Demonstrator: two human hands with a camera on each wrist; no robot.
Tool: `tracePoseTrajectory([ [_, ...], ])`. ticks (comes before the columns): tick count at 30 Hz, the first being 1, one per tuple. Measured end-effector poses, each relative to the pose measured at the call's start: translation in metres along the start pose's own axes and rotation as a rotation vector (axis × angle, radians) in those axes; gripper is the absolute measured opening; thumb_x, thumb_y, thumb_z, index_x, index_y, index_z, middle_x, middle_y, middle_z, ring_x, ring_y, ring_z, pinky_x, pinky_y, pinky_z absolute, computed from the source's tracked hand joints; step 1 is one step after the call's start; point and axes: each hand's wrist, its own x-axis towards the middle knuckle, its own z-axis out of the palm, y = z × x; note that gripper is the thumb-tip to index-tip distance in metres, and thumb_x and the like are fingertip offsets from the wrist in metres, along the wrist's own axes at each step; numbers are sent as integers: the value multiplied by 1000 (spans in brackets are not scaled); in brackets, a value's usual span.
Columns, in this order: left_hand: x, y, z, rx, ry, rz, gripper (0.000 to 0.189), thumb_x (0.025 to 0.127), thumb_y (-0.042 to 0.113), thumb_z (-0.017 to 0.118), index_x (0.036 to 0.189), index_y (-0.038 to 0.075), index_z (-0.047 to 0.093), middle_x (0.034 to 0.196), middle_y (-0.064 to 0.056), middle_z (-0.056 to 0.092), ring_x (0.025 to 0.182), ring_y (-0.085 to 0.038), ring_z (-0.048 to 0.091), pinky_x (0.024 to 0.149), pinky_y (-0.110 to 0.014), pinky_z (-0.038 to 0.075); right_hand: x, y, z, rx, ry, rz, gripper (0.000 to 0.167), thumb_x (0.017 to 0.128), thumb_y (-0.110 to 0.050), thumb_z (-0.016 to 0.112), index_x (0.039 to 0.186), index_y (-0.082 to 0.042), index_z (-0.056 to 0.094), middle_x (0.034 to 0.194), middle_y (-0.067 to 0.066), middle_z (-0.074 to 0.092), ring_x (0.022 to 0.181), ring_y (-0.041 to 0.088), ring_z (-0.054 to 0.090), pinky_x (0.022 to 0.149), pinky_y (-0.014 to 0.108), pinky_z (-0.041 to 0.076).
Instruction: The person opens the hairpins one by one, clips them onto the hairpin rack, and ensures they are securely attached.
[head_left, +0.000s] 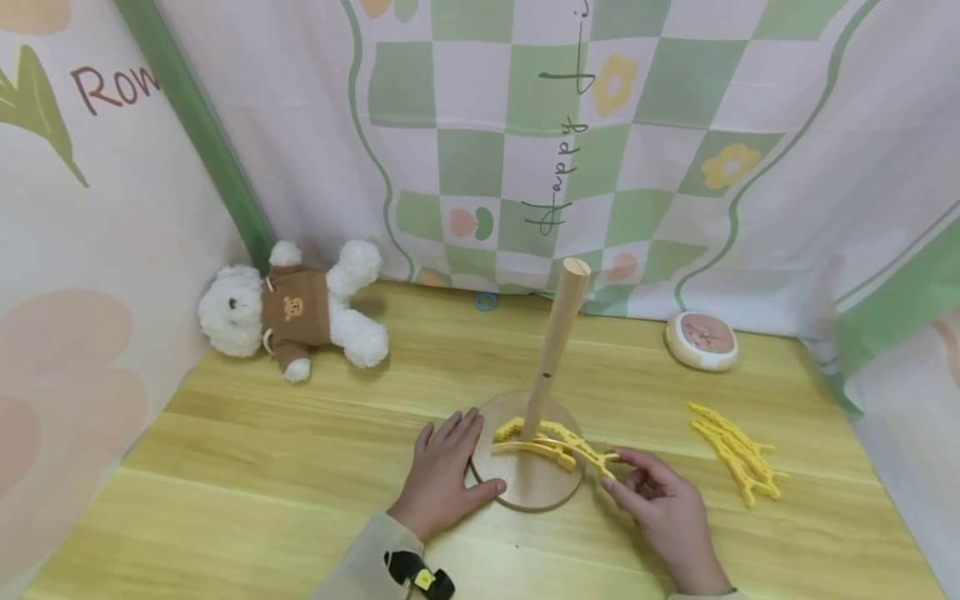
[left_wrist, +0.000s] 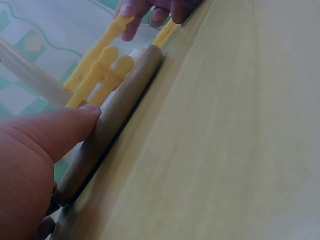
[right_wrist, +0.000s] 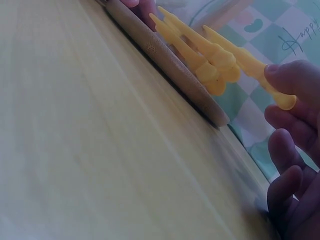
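Observation:
A round wooden base (head_left: 534, 493) carries an upright wooden post (head_left: 558, 329). My left hand (head_left: 441, 477) rests at the base's left edge, fingers extended and thumb lying on its top. Between thumb and fingertips, my right hand (head_left: 666, 510) pinches the forked end of a curved yellow plastic piece (right_wrist: 253, 71). That piece slopes up off the base toward the post. Other yellow pieces (right_wrist: 220, 56) lie stacked around the post's foot, with knobbed ends visible in the left wrist view.
Several more yellow forked pieces (head_left: 735, 454) lie in a pile to the right. Behind them sits a white-rimmed round device (head_left: 702, 340). A plush bear (head_left: 296, 308) in a brown top lies at back left. One blue ring (head_left: 486, 302) is near the curtain.

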Motion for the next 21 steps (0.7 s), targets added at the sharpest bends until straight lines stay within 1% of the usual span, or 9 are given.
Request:
tracePoseTrajectory([
  [8, 1, -1, 1, -4, 2, -2, 94, 88, 63, 65, 157, 9, 32, 164, -6, 27, 150, -32, 25, 120, -61, 8, 1, -1, 1, 9, -3, -14, 37, 75, 1, 85, 110, -5, 73, 70, 3, 61, 59, 10, 56, 45, 21, 46],
  [15, 1, -2, 1, 0, 5, 2, 94, 88, 63, 64, 157, 9, 32, 164, -6, 27, 150, -32, 26, 120, -61, 9, 4, -4, 7, 6, -9, -31, 35, 75, 0, 85, 108, -4, 74, 69, 3, 61, 57, 10, 55, 44, 21, 44],
  [21, 0, -1, 1, 4, 4, 4, 93, 88, 63, 64, 157, 9, 33, 164, -6, 28, 150, -32, 26, 119, -61, 10, 6, -6, 11, 14, -6, -10, 35, 75, 2, 85, 108, -5, 74, 69, 4, 62, 57, 10, 56, 45, 21, 45],
])
